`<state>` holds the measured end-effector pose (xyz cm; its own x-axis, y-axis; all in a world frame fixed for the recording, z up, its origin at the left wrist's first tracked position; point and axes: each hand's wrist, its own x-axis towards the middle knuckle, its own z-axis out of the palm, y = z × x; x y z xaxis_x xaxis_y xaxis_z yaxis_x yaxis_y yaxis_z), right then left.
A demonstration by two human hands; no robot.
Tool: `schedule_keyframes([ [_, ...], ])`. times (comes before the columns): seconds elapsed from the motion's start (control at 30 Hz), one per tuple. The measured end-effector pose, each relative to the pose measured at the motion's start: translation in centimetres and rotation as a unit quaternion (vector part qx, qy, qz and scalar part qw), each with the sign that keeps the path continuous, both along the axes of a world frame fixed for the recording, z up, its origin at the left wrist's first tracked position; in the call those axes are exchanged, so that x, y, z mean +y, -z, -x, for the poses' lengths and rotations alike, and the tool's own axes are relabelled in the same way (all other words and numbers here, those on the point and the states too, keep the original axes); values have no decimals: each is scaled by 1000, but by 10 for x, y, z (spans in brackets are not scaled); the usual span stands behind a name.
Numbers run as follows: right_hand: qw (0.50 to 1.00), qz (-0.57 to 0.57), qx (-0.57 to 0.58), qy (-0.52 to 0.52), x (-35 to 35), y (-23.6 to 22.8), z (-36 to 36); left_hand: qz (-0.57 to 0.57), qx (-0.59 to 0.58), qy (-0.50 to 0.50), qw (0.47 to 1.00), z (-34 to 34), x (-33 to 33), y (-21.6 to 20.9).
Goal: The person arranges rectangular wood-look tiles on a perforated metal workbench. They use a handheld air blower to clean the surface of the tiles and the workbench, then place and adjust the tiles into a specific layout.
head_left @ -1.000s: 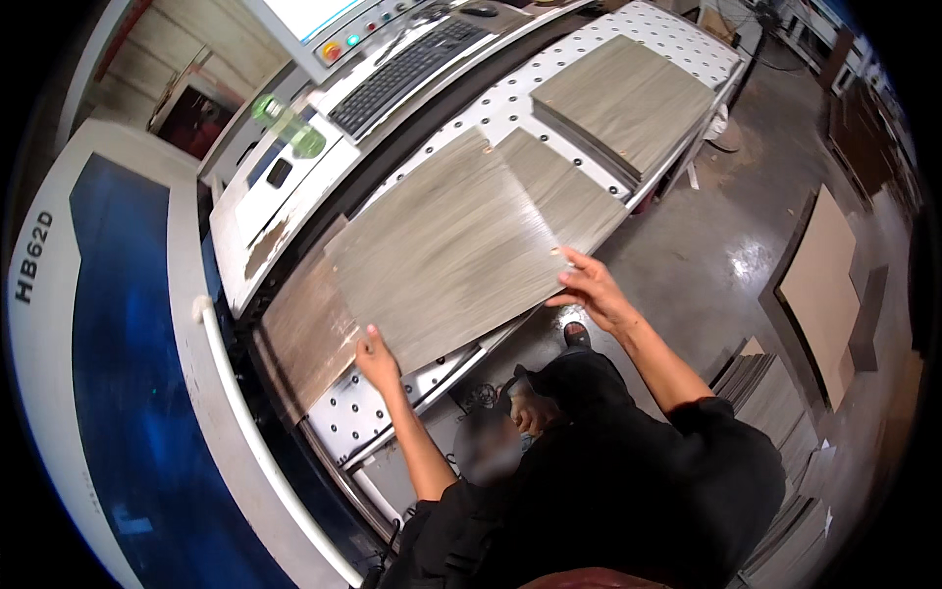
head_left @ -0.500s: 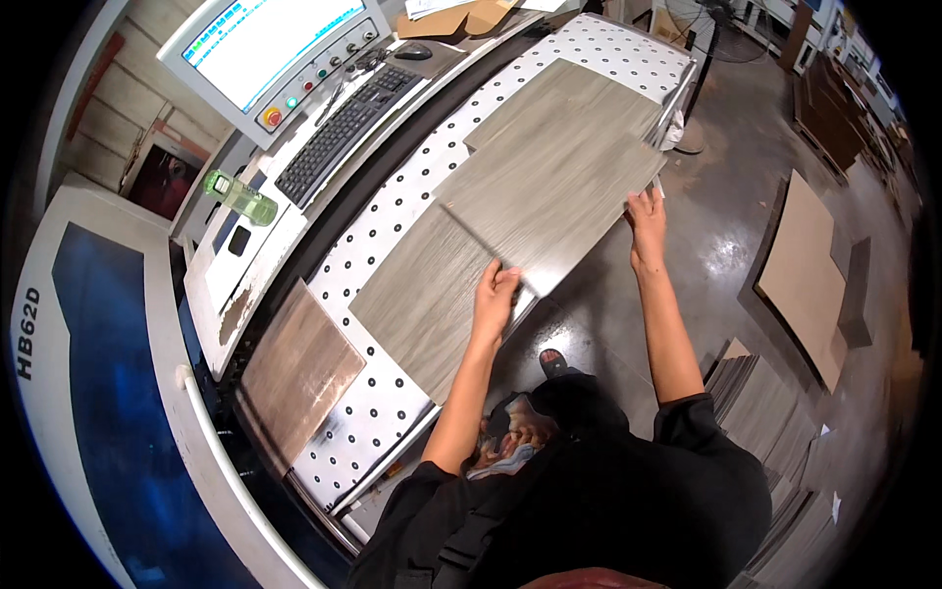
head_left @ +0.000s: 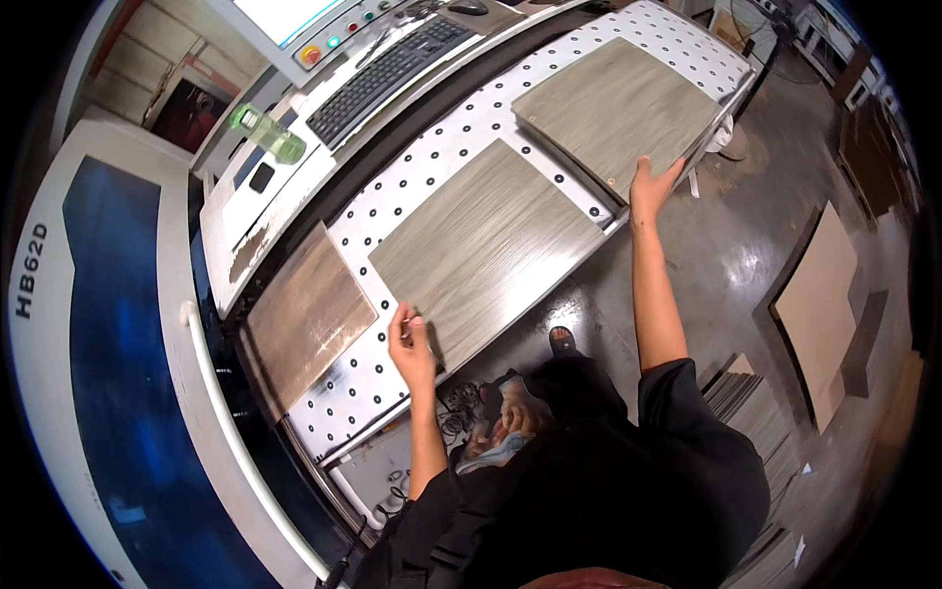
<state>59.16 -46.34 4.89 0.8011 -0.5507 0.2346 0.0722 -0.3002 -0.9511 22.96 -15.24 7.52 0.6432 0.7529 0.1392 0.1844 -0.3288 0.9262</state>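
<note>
A grey wood-grain panel (head_left: 491, 255) lies in the middle of a white, dotted table (head_left: 461, 128). At its left end is my left hand (head_left: 412, 348), fingers half bent and thumb apart, with nothing seen in them. Farther right, another grey wood-grain panel (head_left: 623, 113) rests on the table, its thick dark side suggesting a stack of boards. My right hand (head_left: 651, 196) touches its near edge, thumb and fingers spread in a V. A strip of dotted table separates the two grey panels.
A brown board (head_left: 309, 319) lies at the table's left end. Behind are a keyboard (head_left: 392, 79), green bottle (head_left: 270, 134) and control panel (head_left: 324, 44). A white rail (head_left: 231, 422) runs at left. Boards (head_left: 751, 412) are stacked at right; a beige sheet (head_left: 819, 314) is on the floor.
The upper grey panel has moved right, off the middle one, opening a gap between them. My left hand has let go of it and shifted left. The view has shifted too.
</note>
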Motion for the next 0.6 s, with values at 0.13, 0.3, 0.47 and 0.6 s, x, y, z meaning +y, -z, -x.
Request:
schedule_keyframes([
  [0.13,996,63,49,30,8,-11,-8,-106,71,-102,987,37,56,7],
  [0.3,993,89,43,63,10,-7,-16,-211,247,-191,926,82,117,26],
  [0.47,983,162,11,89,16,-19,2,-173,377,-240,877,107,160,56],
  [0.6,964,198,-170,-48,49,-37,70,-175,400,-244,866,111,188,75],
])
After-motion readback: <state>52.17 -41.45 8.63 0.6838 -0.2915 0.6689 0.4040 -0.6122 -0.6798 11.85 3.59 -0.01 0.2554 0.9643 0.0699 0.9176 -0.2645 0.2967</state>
